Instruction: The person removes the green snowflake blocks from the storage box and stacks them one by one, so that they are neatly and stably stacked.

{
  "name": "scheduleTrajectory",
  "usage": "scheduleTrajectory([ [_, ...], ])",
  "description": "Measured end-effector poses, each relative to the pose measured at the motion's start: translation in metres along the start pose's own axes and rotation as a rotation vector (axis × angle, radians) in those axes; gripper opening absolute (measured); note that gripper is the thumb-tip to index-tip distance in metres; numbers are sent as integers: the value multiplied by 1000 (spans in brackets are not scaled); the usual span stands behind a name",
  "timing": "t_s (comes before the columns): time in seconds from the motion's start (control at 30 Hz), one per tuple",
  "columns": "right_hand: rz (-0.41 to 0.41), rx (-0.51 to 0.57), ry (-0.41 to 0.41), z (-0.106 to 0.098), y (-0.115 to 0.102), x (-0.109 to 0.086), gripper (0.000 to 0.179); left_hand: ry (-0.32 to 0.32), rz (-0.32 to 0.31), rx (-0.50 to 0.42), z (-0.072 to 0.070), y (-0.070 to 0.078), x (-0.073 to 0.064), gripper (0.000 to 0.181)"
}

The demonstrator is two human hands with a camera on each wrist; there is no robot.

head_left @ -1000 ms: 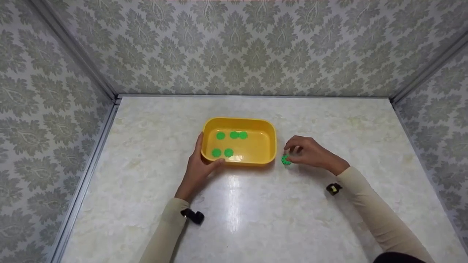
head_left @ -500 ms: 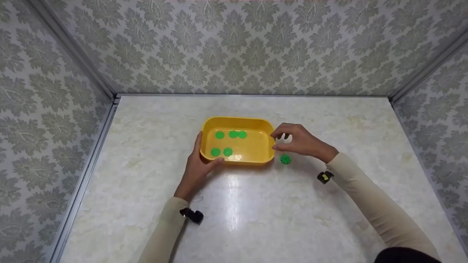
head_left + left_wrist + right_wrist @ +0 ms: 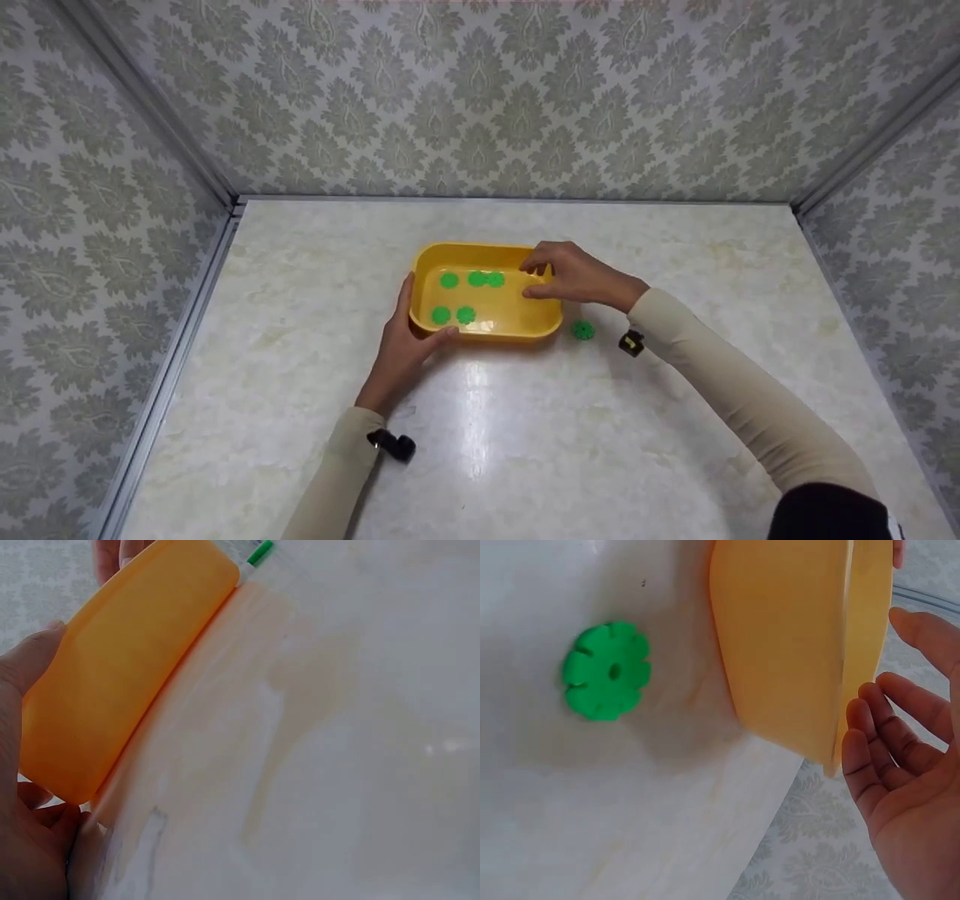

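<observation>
A yellow plastic tub (image 3: 517, 324) stands on the table, with several green notched discs (image 3: 466, 315) lying flat on its floor. My left hand (image 3: 401, 349) holds its left end, thumb along the near wall and fingers at the left side; the left wrist view shows fingertips (image 3: 69, 819) near the tub's base. Over the tub's right end is my right hand (image 3: 577, 276), thumb and fingers parted. The right wrist view shows nothing between those fingers (image 3: 889, 727). Another green notched disc (image 3: 607, 671), with a small central hole, lies on the table just outside the tub's right end.
The marbled pale table (image 3: 315, 300) meets patterned walls (image 3: 487, 97) at the back and on both sides. Metal framing (image 3: 172, 337) runs along the left edge. Black wrist devices (image 3: 394, 445) are on both sleeves.
My right hand has left the disc beside the tub and moved left and away from me over the tub's right end. That disc stays on the table. My left hand keeps its place.
</observation>
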State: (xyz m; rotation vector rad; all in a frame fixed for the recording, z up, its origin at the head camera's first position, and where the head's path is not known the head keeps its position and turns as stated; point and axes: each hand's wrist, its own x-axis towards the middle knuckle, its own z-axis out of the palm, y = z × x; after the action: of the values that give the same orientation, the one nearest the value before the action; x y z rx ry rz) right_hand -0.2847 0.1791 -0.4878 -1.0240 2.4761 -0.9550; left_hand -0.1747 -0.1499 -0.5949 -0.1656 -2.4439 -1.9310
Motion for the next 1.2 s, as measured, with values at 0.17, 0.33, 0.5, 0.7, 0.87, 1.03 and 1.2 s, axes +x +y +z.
scheduleTrajectory([
  [0.17,-22,-18,-37,2,-3,9,42,-5,9,7,0,0,1,122],
  [0.33,-30,-39,-57,4,-6,13,43,-12,2,11,1,2,2,123],
  [0.5,-12,-55,-87,5,-7,17,44,-13,-15,17,1,3,2,124],
  [0.7,34,-63,-122,5,-7,23,47,-8,-11,17,0,2,1,124],
  [0.87,49,-89,-141,7,-7,29,45,-5,-16,16,0,2,1,126],
  [1.03,43,-96,-160,10,-6,34,41,-7,-21,7,0,2,1,125],
  [1.2,38,-119,-170,13,-4,36,40,-5,-21,8,0,3,0,124],
])
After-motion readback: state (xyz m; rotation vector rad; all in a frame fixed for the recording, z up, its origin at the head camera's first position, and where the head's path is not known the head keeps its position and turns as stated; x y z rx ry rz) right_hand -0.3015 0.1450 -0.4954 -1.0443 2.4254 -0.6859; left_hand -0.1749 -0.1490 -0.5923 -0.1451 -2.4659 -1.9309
